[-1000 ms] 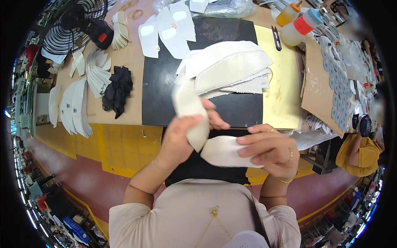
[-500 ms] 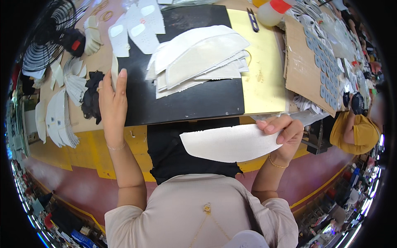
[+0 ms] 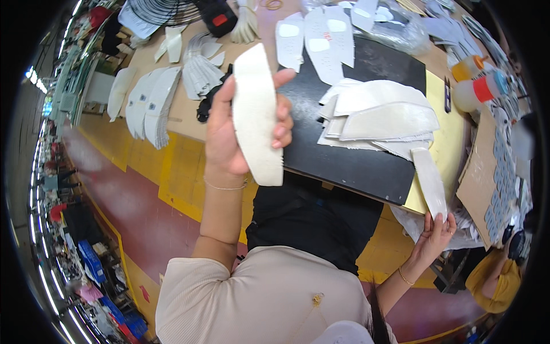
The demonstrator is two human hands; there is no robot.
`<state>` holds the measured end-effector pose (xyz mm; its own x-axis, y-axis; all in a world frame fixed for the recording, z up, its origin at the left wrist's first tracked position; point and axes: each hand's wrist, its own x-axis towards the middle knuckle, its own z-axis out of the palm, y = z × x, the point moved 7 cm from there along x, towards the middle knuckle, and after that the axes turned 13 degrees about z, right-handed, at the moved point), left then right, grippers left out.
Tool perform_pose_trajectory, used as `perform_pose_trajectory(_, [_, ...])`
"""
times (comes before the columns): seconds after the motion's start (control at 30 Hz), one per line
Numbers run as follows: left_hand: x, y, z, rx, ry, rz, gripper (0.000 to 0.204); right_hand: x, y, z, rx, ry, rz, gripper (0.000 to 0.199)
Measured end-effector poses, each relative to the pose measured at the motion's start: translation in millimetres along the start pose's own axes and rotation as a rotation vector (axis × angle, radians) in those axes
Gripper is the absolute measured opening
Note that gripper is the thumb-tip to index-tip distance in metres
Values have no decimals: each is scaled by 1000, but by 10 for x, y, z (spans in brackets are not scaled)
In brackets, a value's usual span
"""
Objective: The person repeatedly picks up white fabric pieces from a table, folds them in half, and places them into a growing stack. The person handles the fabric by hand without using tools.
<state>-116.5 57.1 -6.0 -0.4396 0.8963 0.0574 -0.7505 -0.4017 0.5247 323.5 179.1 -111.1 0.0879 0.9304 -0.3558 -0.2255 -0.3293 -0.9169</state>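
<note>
My left hand (image 3: 222, 140), raised off the near side of the worktable, grips a cream curved fabric piece (image 3: 256, 109). The piece stands nearly upright in front of the palm, with fingers curled at its right edge and the index finger pointing out. Low at the right, my right hand (image 3: 433, 238) pinches the near end of a white curved fabric piece (image 3: 429, 178). That piece's far end reaches to the edge of a fanned pile of similar white pieces (image 3: 384, 112). The pile lies on a black mat (image 3: 349, 172), beside a yellow sheet (image 3: 458, 155).
Thread snips (image 3: 447, 94) lie on the yellow sheet near a red-banded bottle (image 3: 476, 93) and an amber bottle (image 3: 467, 67). Cardboard (image 3: 484, 172) carrying grey pieces slants at the right. Curved pieces (image 3: 152, 106) overhang the left edge. A person in yellow (image 3: 498, 284) is at lower right.
The view has swung left. My left hand has lifted from the tabletop, showing the cream piece broadside. My right hand has moved its white piece outward to the right, turning it lengthwise.
</note>
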Motion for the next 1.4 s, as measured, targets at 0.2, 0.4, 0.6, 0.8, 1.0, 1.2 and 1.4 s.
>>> perform_pose_trajectory(0.2, [-94, -182, 49, -77, -56, -16, 68, -44, -53, 30, 59, -36, -68, 35])
perform_pose_trajectory(0.4, [-125, -363, 53, 103, -36, 22, 58, -123, -118, -128, 11, 73, -133, 32])
perform_pose_trajectory(0.6, [-246, -511, 11, 238, -32, 75, 52, -281, -363, 4, -830, 299, -408, 36])
perform_pose_trajectory(0.8, [-498, -935, 340, 666, -103, -122, 42, -788, -695, 604, -1055, 373, -779, 30])
perform_pose_trajectory(1.0, [-620, -1070, 866, 1229, -563, 443, 48, -1184, -522, 1669, -507, -493, -485, 20])
perform_pose_trajectory(1.2, [-693, -1091, 791, 1575, -629, 564, 64, -1130, -496, 1715, -493, -551, -296, 9])
perform_pose_trajectory(1.4, [-727, -1122, 830, 1655, -720, 576, 69, -1050, -390, 1616, -422, -590, -63, 7])
